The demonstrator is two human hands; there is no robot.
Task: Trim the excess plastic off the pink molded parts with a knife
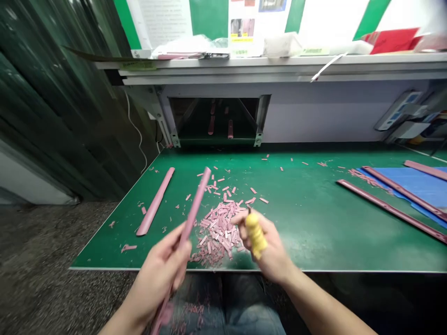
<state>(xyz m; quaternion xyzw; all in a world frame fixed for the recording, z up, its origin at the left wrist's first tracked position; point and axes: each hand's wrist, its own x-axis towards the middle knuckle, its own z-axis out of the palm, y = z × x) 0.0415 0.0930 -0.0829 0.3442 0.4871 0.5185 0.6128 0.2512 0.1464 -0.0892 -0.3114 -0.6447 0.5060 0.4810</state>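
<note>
My left hand (164,265) is wrapped round a long, narrow pink plastic strip (197,202), which slants up and away over the near edge of the table. In my right hand (268,246) is a small tool with a yellow handle (256,235) and a short dark tip; its kind is unclear. The tool is apart from the strip. Between and beyond my hands lies a heap of pink offcuts and shavings (221,228). Left of the held strip, another pink strip (156,201) lies on the green table (303,218).
Dark pink strips (391,204) lie at the right, some on a blue sheet (422,181). At the back, an opening with a dark belt (220,128) holds several pink pieces. A shelf (279,70) with bags runs above. Shavings lie on my lap.
</note>
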